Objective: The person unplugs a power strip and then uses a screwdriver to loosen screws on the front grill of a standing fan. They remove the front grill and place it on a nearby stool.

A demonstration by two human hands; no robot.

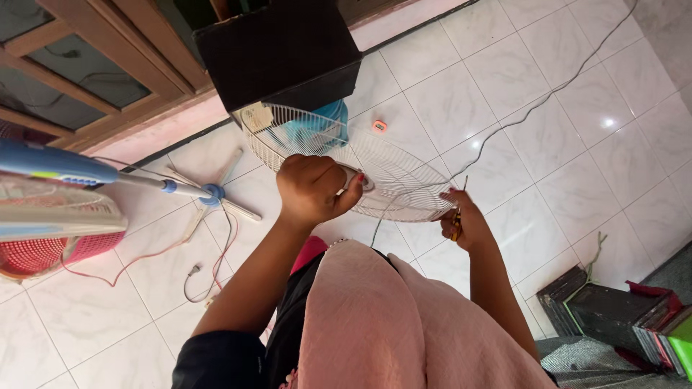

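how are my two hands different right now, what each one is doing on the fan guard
The left hand is a closed fist near the hub of the fan guard; the right hand is at its near rim. The left hand holds no tool that shows; the right hand grips a small yellow-handled tool. The left hand sits higher in view, the right hand lower. Both touch the guard.

The fan guard (389,173) you hold is white wire, its thin spokes fanning out from a pale hub. Behind its top edge sits a turquoise fan blade (317,124) and, above that, a black box (281,47). Under the guard the floor (504,79) is white marbled tile with grey veins. Left of the guard lies a red perforated basket (43,252); nearer you, your skirt (382,317) is dusty pink. A small orange piece (379,127) lies just beside the guard's rim.
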